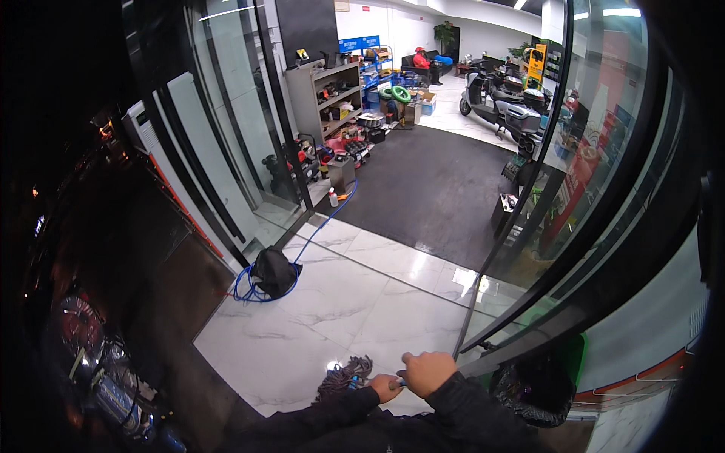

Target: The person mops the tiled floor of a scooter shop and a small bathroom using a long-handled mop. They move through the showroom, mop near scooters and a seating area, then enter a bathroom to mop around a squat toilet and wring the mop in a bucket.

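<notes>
While fingers (386,387) clasp a mop (343,380), blue hose (242,290), black bundle (275,272) ahead left, bin (581,361) right.

1. Here, from the lower edge, the left forearm (325,414), dark-sleeved, is stretched across toward the right.
2. At its end the left hand (385,387) is seen, low in view, its fingers curled into a firm grip.
3. Opposite, the right forearm (479,408) is angled up and leftward, dark-sleeved too, the wrist covered by the cuff.
4. And the right hand (429,374) is set slightly higher, its back turned upward, its fingers folded into a fist.
5. Both hands are brought close, side by side, with the elbows spread wide.
</notes>
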A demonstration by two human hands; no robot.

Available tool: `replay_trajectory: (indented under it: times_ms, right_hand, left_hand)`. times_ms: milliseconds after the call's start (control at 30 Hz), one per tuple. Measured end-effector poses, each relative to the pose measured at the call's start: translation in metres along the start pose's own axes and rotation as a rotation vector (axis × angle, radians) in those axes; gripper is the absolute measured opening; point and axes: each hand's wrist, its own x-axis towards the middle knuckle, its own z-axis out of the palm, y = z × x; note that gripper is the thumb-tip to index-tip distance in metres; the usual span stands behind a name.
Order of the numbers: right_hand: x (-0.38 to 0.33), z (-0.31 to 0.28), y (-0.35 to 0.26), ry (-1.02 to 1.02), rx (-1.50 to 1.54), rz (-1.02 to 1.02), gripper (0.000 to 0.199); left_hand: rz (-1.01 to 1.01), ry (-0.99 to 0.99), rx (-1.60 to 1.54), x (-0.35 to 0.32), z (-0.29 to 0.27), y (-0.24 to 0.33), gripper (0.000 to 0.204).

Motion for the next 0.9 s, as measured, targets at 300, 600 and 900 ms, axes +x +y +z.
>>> replay_trajectory:
  times_ms: [300,600,900]
  right_hand:
    - [0.192,-0.011,-0.016,-0.032,-0.016,-0.408,0.021]
    - [0.374,-0.023,0.048,-0.236,0.18,-0.804,0.026]
    - [0.543,-0.069,0.079,-0.705,0.321,-0.959,0.055]
  left_hand:
    - [-0.14,0.505,0.02,0.045,-0.07,-0.149,0.033]
    - [-0.591,0.451,0.02,0.098,-0.141,-0.215,0.042]
    - [-0.765,0.633,-0.125,0.163,-0.211,-0.249,0.041]
